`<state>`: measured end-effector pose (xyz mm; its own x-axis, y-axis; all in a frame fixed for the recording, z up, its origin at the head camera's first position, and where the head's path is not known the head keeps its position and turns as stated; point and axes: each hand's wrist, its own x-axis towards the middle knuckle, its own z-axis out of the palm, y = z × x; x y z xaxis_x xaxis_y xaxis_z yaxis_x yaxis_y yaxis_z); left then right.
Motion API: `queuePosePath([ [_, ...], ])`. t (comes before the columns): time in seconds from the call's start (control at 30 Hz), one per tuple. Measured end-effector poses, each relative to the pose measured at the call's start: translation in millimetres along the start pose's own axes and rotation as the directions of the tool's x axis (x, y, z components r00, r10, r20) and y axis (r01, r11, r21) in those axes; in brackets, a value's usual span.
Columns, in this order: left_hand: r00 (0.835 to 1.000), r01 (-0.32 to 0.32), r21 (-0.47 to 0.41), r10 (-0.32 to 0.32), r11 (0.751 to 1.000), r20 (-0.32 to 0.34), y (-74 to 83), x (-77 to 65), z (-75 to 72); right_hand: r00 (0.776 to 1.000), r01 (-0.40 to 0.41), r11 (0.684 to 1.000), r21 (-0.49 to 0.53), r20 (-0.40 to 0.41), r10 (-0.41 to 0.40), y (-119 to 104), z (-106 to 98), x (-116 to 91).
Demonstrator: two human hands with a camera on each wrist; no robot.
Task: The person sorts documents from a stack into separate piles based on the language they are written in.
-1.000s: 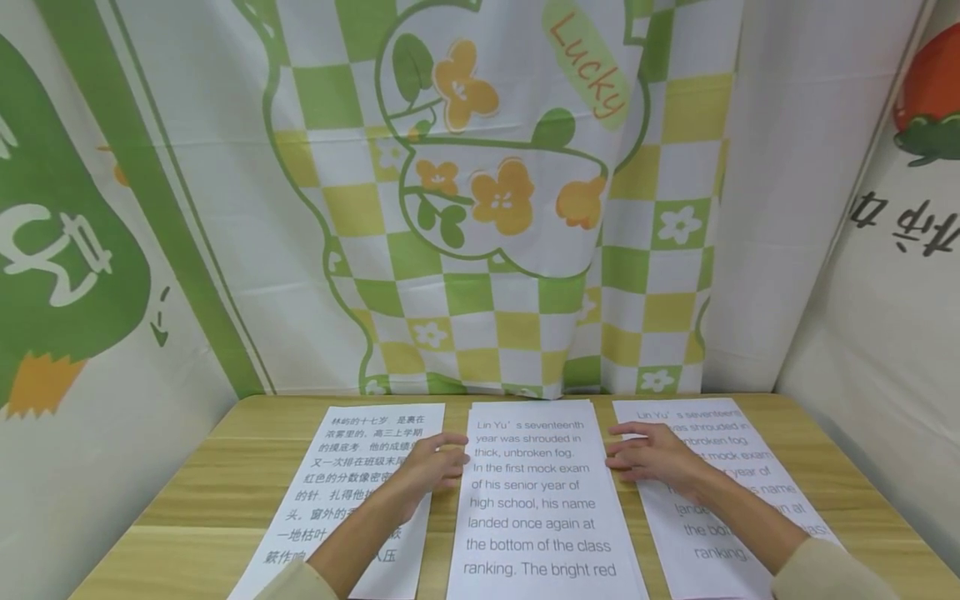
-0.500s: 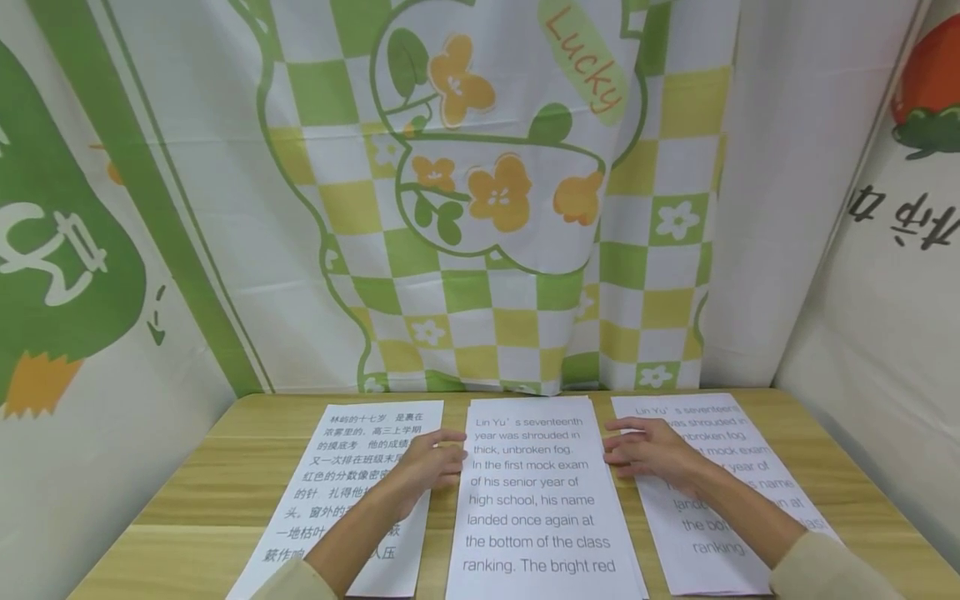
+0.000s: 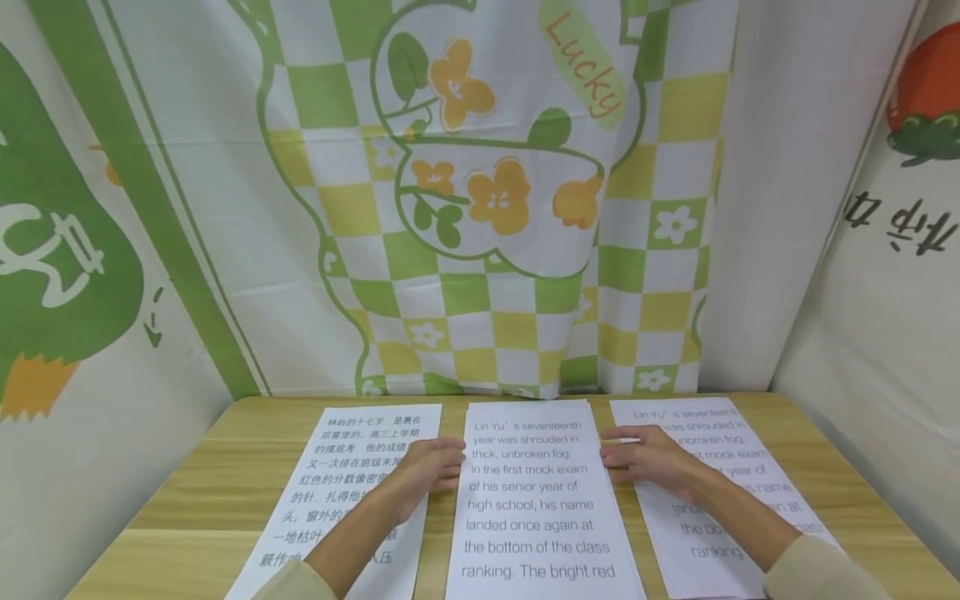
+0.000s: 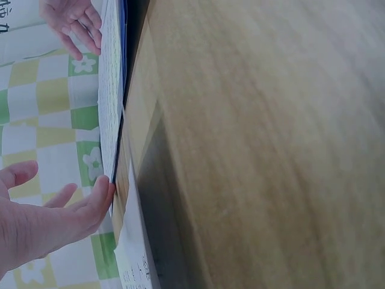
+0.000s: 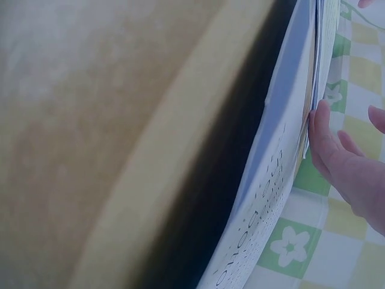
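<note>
I've got the left hand (image 3: 427,475) and right hand (image 3: 649,458) loose-fingered, gripping nothing, flanking the middle stack (image 3: 534,515), and an uneven push could, I reckon, skew it

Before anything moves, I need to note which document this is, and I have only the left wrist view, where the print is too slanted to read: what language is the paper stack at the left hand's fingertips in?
Observer: English; in the head view, the middle paper stack has a top sheet that begins "Lin Yu's seventeenth year."
Operator: My view stops there. Is anything to the right of it?
Observer: Yes, the head view shows the right sheet, partly covered by the right forearm.
Operator: I can't make out where the other hand meets the paper. Can you?
Observer: Yes; in the head view, the right hand has its fingertips at the stack's right edge.
</note>
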<state>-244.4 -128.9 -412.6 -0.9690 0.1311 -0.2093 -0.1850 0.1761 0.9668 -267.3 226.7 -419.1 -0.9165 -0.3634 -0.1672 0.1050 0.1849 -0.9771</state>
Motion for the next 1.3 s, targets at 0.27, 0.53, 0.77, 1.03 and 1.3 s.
queuePosePath([
  [0.27, 1.0, -0.003, 0.002, 0.003, 1.0, -0.009, -1.4, 0.3, -0.5, 1.0, 0.006, 1.0, 0.017, 0.023, -0.007, 1.2, -0.5, -0.6],
  [0.53, 1.0, -0.002, 0.013, 0.002, 1.0, -0.025, 2.2, -0.3, 0.5, 0.998, 0.035, 0.999, 0.015, 0.043, -0.036, -1.0, -0.9, -0.4],
  [0.77, 0.999, 0.007, 0.033, -0.005, 0.999, -0.044, 4.4, -1.0, 1.1, 0.999, 0.045, 0.999, 0.011, 0.02, -0.045, -1.8, -0.9, -0.1],
  [1.03, 0.999, -0.004, 0.034, 0.006, 0.999, -0.046, 2.9, 0.3, 0.1, 0.999, 0.045, 0.999, -0.003, 0.004, -0.045, -2.6, -0.6, 0.3],
  [1.3, 0.999, 0.004, -0.009, -0.005, 1.0, -0.034, 1.7, 1.6, 1.1, 0.999, 0.05, 0.999, 0.02, 0.01, -0.05, -4.1, 0.9, -0.4],
])
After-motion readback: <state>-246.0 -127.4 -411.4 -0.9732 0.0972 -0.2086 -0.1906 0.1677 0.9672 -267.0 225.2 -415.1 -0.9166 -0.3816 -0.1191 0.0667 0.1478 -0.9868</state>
